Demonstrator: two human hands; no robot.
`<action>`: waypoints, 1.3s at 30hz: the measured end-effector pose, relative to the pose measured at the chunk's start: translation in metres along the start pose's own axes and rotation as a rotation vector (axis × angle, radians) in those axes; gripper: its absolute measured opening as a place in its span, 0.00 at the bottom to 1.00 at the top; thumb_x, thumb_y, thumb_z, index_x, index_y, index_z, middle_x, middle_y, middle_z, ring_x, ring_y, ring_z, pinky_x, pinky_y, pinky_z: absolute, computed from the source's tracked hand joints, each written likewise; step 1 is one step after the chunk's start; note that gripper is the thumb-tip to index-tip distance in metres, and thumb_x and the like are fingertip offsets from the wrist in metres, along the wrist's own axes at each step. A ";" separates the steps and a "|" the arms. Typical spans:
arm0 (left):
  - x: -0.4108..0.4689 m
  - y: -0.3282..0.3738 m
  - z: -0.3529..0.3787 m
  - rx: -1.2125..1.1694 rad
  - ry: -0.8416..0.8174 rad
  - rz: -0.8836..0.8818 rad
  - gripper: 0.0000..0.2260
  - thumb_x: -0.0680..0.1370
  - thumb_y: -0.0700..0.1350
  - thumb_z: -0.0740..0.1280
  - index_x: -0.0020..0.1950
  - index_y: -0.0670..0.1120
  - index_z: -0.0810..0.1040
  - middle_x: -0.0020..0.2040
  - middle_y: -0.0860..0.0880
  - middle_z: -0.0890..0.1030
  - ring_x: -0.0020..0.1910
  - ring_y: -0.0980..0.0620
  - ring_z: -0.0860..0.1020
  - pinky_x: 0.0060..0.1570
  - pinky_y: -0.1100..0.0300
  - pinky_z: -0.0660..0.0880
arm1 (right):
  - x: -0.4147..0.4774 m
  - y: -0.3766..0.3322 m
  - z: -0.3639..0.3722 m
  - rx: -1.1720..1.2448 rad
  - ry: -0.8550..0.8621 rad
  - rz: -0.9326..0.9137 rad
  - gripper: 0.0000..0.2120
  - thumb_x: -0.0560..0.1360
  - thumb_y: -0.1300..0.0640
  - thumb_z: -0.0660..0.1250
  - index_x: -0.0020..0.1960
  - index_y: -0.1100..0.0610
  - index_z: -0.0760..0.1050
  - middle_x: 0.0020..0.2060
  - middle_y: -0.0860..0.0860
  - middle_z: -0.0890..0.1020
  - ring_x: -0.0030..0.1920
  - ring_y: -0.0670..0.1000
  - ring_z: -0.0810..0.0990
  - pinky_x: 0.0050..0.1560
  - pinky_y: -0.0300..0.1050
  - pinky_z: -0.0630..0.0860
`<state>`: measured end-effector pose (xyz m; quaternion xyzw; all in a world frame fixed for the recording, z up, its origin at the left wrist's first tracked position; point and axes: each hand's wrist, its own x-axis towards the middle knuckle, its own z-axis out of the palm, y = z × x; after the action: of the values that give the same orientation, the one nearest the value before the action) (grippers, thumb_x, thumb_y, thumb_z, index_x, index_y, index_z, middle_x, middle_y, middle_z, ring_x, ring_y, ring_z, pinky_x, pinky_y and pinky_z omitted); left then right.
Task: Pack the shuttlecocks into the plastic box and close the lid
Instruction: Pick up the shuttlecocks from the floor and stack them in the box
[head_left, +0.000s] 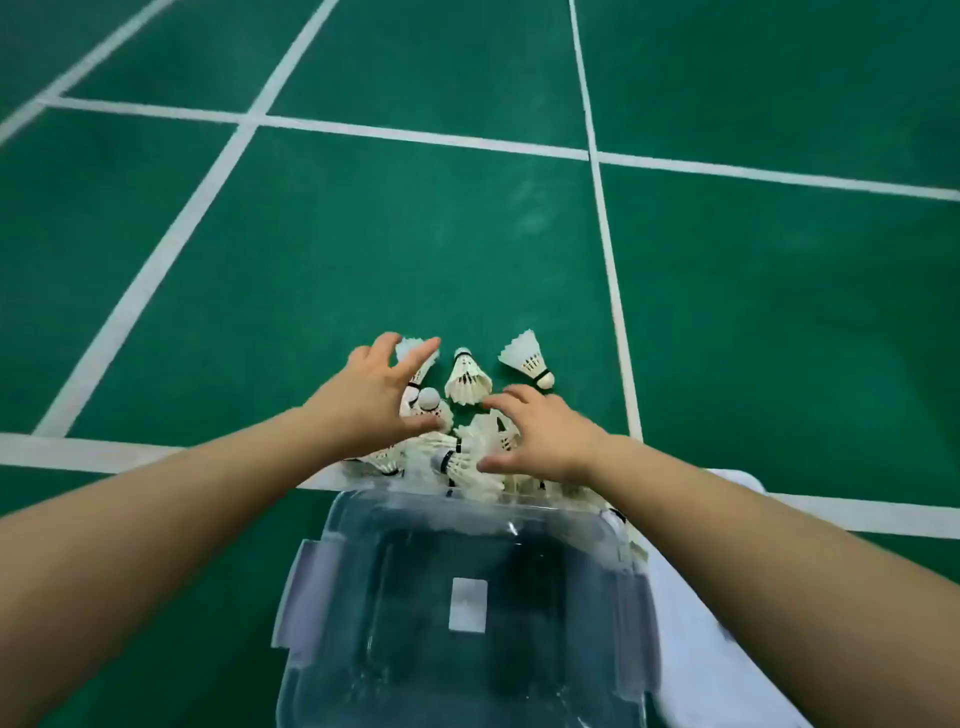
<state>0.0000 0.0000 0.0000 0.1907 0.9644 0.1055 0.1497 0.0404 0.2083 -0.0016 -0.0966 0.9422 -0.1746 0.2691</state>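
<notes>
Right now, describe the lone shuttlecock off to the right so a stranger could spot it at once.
Start at the clear plastic box at the bottom; beyond its far rim a heap of shuttlecocks lies on the green court. Past the right hand, near the white line, one shuttlecock lies alone on its side, cork towards that line, touching nothing.

We see the box as clear, glossy plastic, smooth enough to carry pale reflections, with a matt white label that looks like paper. The shuttlecocks show matt white feathers and smooth, rounded bases. The green floor looks matt and faintly scuffed, and its white lines look like flat, dull paint.
</notes>
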 end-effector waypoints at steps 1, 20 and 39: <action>0.001 -0.002 0.006 -0.026 -0.075 -0.046 0.40 0.68 0.68 0.62 0.73 0.60 0.45 0.75 0.43 0.52 0.71 0.41 0.56 0.68 0.45 0.62 | 0.004 0.001 0.005 0.020 -0.055 0.001 0.38 0.69 0.38 0.68 0.73 0.44 0.55 0.74 0.52 0.57 0.71 0.58 0.61 0.70 0.54 0.62; 0.013 -0.013 0.063 0.121 -0.428 0.065 0.26 0.68 0.62 0.68 0.63 0.57 0.69 0.69 0.44 0.59 0.64 0.39 0.61 0.65 0.46 0.63 | 0.040 -0.027 0.040 -0.236 -0.203 0.183 0.26 0.68 0.43 0.68 0.62 0.53 0.70 0.61 0.53 0.67 0.64 0.56 0.63 0.58 0.58 0.71; 0.003 -0.013 0.031 0.019 -0.193 0.096 0.20 0.68 0.56 0.69 0.54 0.46 0.74 0.48 0.51 0.69 0.50 0.51 0.67 0.50 0.58 0.68 | 0.005 -0.003 -0.018 -0.138 0.009 0.051 0.26 0.69 0.48 0.67 0.65 0.55 0.69 0.61 0.55 0.70 0.61 0.56 0.69 0.58 0.50 0.72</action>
<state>0.0026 -0.0059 -0.0329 0.2472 0.9362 0.0846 0.2350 0.0265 0.2095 0.0116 -0.0899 0.9554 -0.1025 0.2619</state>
